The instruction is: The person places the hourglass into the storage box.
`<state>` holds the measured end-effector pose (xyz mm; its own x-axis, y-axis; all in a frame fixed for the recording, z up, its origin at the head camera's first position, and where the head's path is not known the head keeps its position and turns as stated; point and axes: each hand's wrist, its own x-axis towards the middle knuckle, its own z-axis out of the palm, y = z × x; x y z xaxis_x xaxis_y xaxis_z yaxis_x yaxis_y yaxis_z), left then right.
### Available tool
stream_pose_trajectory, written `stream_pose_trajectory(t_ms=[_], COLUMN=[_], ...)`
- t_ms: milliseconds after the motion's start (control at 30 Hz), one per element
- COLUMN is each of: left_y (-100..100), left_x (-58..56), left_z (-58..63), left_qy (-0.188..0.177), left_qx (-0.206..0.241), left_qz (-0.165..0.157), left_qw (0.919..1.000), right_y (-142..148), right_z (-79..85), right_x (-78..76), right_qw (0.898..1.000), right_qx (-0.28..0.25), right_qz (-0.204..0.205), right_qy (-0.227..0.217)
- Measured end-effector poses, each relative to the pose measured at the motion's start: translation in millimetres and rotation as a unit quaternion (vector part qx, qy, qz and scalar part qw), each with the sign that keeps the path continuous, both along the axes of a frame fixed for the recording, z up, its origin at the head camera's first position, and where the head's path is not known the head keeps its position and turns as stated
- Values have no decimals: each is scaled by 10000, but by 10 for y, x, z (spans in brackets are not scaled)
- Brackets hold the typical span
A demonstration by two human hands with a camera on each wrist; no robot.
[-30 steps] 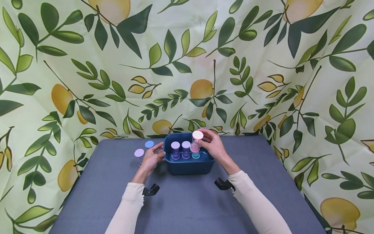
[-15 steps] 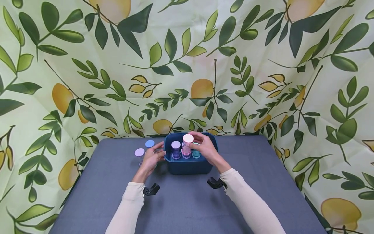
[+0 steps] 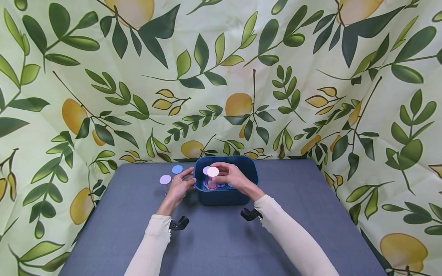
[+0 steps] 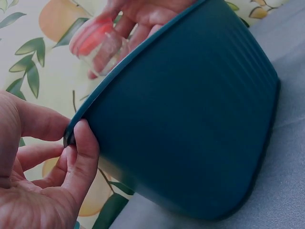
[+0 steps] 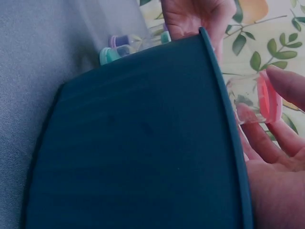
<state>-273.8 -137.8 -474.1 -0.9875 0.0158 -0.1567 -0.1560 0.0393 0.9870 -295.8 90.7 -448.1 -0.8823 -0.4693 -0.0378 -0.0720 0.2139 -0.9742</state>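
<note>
My left hand (image 3: 178,187) pinches the left rim of a dark blue plastic bin (image 3: 224,198); the left wrist view shows thumb and fingers on either side of that rim. My right hand (image 3: 235,177) holds a sand timer with a pink cap (image 3: 212,172) over the bin's left part. In the right wrist view its clear body and pink end cap (image 5: 270,98) show between thumb and fingers. Behind it, a purple sand timer (image 3: 205,170) stands in the bin, partly covered. Other timers in the bin are mostly hidden by my right hand.
Left of the bin, a lilac-capped sand timer (image 3: 165,180) and a blue-capped one (image 3: 177,169) stand on the grey table (image 3: 214,237), partly behind my left hand. A leaf-and-fruit patterned cloth (image 3: 293,126) rises behind and beside the table.
My right hand has carried the pink sand timer leftward across the bin, from above the teal timer to in front of the leftmost purple one. My left hand has stayed on the rim.
</note>
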Motion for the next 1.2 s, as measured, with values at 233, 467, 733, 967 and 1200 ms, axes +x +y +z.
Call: stream_pose_trajectory(t_ms=[233,467,733,967,1200], left_y=[7,3,10,4,6], left_x=[-7,-10,-15,-23,-23], left_z=[3,-1,-16,-30,-37], left_qy=[-21,64,67,86,94], left_qx=[49,79,68,88,85], left_qz=[-38,-70,-70,-70,-51], left_qw=[10000,9999,9999,9999,9999], right_y=[-52,-99,-149,-190,-219], right_z=[-32,-24,-78,-128,-187], right_x=[-82,-161,-238,-272,-302], right_qw=[9986,9945,9893,9842,9797], right_qx=[154,444,707,975,1224], right_qz=[510,935,1244,1403,1430], right_qy=[-73,-155,-295,-462,-693])
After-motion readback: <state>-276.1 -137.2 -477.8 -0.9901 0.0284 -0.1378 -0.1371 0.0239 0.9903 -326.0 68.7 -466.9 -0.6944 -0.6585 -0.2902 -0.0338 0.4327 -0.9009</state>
